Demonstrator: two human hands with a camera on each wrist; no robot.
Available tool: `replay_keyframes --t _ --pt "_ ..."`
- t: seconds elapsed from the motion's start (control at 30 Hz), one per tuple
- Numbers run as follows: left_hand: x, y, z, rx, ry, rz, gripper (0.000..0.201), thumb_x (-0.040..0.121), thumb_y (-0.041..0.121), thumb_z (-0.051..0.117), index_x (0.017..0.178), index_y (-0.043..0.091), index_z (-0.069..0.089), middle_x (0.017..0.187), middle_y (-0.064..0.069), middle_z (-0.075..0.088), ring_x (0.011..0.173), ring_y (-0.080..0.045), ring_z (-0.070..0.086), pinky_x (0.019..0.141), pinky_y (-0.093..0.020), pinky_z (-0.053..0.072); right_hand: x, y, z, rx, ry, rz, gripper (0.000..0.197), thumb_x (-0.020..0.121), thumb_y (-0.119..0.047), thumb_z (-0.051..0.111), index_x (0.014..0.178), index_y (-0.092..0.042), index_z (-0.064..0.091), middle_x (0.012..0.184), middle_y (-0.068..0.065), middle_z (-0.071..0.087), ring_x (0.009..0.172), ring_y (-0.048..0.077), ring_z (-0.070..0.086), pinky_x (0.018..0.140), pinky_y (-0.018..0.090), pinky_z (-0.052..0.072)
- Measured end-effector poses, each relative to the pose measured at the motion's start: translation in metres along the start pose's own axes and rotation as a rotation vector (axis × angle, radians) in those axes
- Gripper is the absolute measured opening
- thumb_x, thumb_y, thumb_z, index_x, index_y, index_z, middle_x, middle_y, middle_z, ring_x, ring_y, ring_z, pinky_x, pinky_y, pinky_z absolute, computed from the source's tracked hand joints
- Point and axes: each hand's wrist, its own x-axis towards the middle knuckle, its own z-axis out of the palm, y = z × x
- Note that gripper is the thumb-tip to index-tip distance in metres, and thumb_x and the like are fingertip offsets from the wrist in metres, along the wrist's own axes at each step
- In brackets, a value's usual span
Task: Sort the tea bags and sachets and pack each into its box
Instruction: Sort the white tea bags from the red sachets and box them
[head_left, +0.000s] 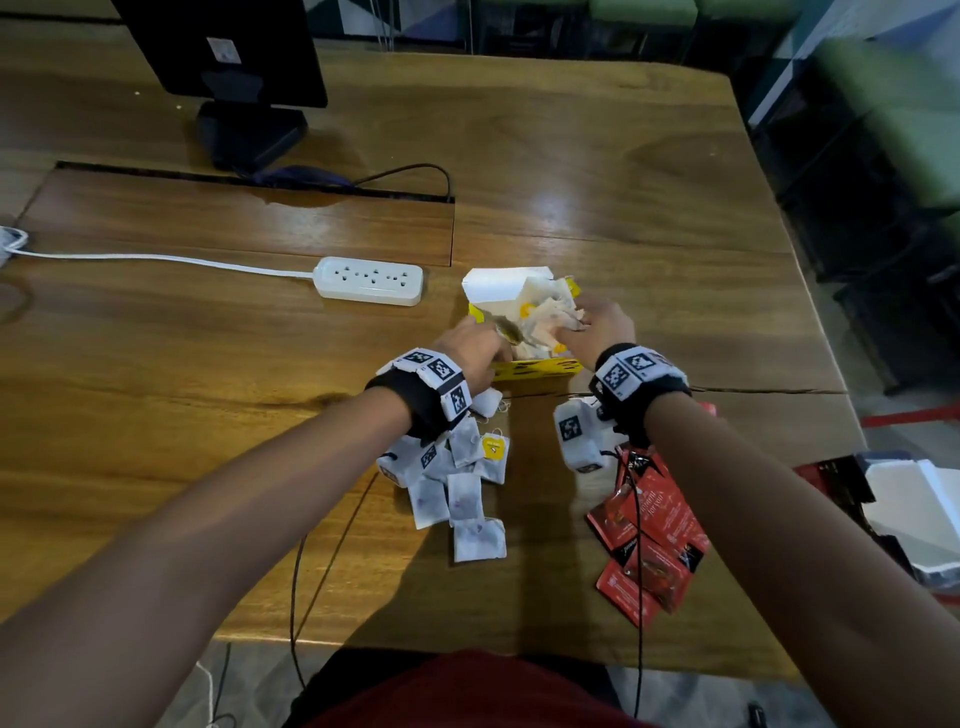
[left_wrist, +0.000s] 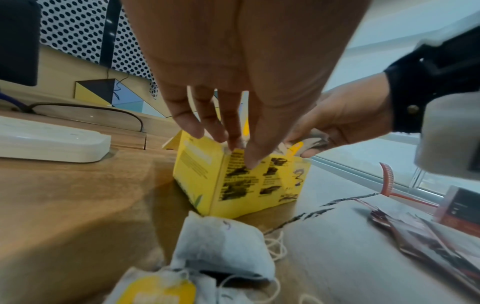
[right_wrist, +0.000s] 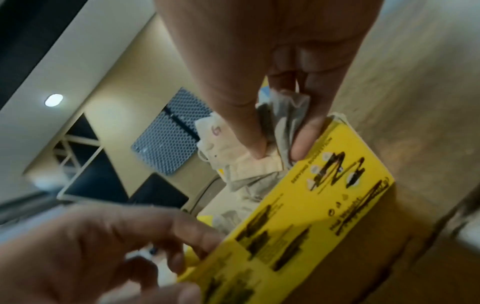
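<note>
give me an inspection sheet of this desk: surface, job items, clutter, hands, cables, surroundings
surface: wooden table, glossy
job's things: box open, tea bags bulging out; loose bags nearer the person; sachets at right
clutter: monitor, power strip
hands: left hand pinches box rim; right hand grips tea bags at its mouth
cables: white cord to strip; black cable by monitor
surroundings: green seats, blurred

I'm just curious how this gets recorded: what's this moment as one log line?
left hand: holds yellow box | right hand: pinches tea bags at box opening | table: loose tea bags, red sachets
</note>
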Motion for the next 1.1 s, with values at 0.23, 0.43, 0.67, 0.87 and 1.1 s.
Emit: replay_keyframes --t 0.23,0.43,0.67,0.87,1.1 --pt "-0.003 0.003 0.005 -0.046 0.029 0.059 0.038 0.087 -0.003 0.052 0.117 0.019 0.063 0.129 -0.008 0.057 0.123 -0.026 0.049 0.096 -0.034 0.042 0.011 -0.023 0.010 -0.430 -0.076 -0.158 0.040 0.084 -0.010 0.059 0.123 -0.012 0.054 0.120 0.013 0.061 0.108 0.030 0.059 0.086 0.035 0.050" --pt "-0.007 0.001 0.008 -0.053 0.041 0.068 0.038 0.089 0.003 0.052 0.123 0.017 0.059 0.133 -0.008 0.054 0.127 -0.026 0.044 0.101 -0.032 0.038 0.009 -0.020 0.022 -0.511 -0.165 -0.140 0.033 0.081 -0.020 0.066 0.110 -0.006 0.058 0.110 0.014 0.064 0.102 0.030 0.060 0.075 0.034 0.048" --pt "-0.014 -0.005 0.009 -0.119 0.104 0.098 0.027 0.086 0.006 0.054 0.111 0.013 0.062 0.119 -0.009 0.057 0.117 -0.026 0.046 0.097 -0.033 0.036 0.002 -0.007 0.007 -0.322 -0.046 -0.176 0.037 0.073 -0.022 0.071 0.104 -0.010 0.054 0.102 0.009 0.062 0.095 0.027 0.057 0.073 0.030 0.044" --pt "-0.015 -0.003 0.007 -0.133 0.115 0.092 0.030 0.085 -0.002 0.050 0.109 0.010 0.064 0.116 -0.008 0.060 0.115 -0.025 0.047 0.094 -0.029 0.036 -0.002 -0.006 0.015 -0.412 -0.099 -0.317 0.027 0.089 -0.016 0.049 0.114 -0.013 0.059 0.117 0.010 0.060 0.103 0.027 0.058 0.084 0.033 0.049" --pt "-0.019 -0.007 0.009 -0.159 0.140 0.101 0.029 0.086 0.001 0.050 0.108 0.012 0.065 0.111 -0.007 0.063 0.109 -0.024 0.051 0.092 -0.030 0.039 0.001 -0.003 0.024 -0.578 -0.130 -0.306 0.030 0.092 -0.012 0.040 0.116 -0.007 0.057 0.120 0.015 0.057 0.108 0.030 0.055 0.083 0.035 0.047"
